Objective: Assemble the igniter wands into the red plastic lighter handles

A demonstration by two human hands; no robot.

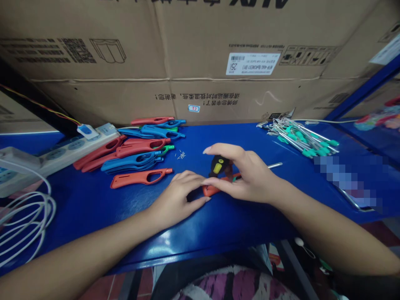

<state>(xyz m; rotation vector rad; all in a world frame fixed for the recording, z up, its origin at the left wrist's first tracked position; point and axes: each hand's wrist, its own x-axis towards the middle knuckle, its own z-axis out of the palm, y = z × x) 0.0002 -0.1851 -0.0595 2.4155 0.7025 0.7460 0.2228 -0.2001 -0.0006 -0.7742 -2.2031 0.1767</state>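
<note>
My right hand [246, 173] curls round a black-and-yellow screwdriver [218, 166], which stands over an orange lighter casing [212, 190]. A thin metal tube [275, 165] sticks out to the right beyond my right hand, and a bit of green shows by the casing. My left hand [179, 196] holds the casing's left end between fingers and thumb, against the table. Both hands cover much of the casing, and the screwdriver's tip is hidden. A few tiny screws [181, 155] lie just beyond my left hand.
Several red and blue lighter casings [142, 178] lie at the left, near a white power strip [62, 154] and a coiled white cable [25, 221]. Metal tubes with green parts [301, 137] are piled at the right. A phone [353, 183] lies beside them. Cardboard [200, 50] stands behind the blue table [150, 246].
</note>
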